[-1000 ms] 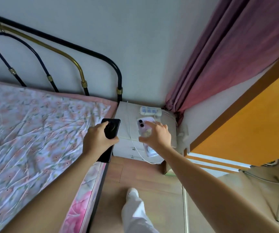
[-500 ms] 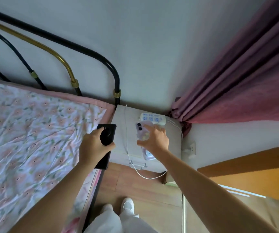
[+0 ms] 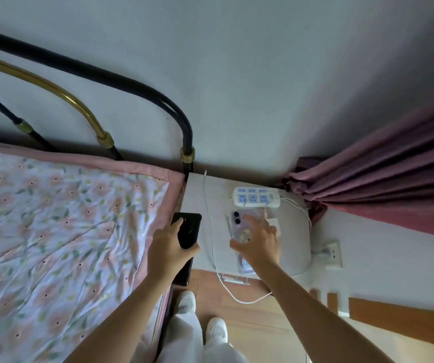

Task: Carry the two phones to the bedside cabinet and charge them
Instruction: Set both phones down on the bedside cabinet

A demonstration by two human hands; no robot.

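I hold both phones over the low white bedside cabinet (image 3: 293, 231) that stands in the corner between the bed and the wall. My left hand (image 3: 168, 254) grips the slim black phone (image 3: 187, 235) with fingers and thumb curled round its edges; it hangs at the cabinet's left edge, half over the gap beside the floral bedsheet (image 3: 53, 226). My right hand (image 3: 259, 242) holds the lilac phone with the clear patterned case (image 3: 239, 226) from above, thumb on one side and fingers spread across its back and far edge, low over the cabinet top; I cannot tell whether it touches the surface yet.

The white power strip with blue sockets (image 3: 256, 197) lies at the back of the top, and a long white charging cable (image 3: 210, 231) runs down the cabinet between my hands and loops onto the wooden floor (image 3: 249, 318).

I judge the carrying nearly done and the plugging not begun. The risks: the black phone is so close to the edge that letting go here could drop it down beside the bed. Setting the lilac phone on the cable could leave it rocking, and a tug could slide it off the front. With both hands full I cannot reach a plug, so one phone must be laid flat first.
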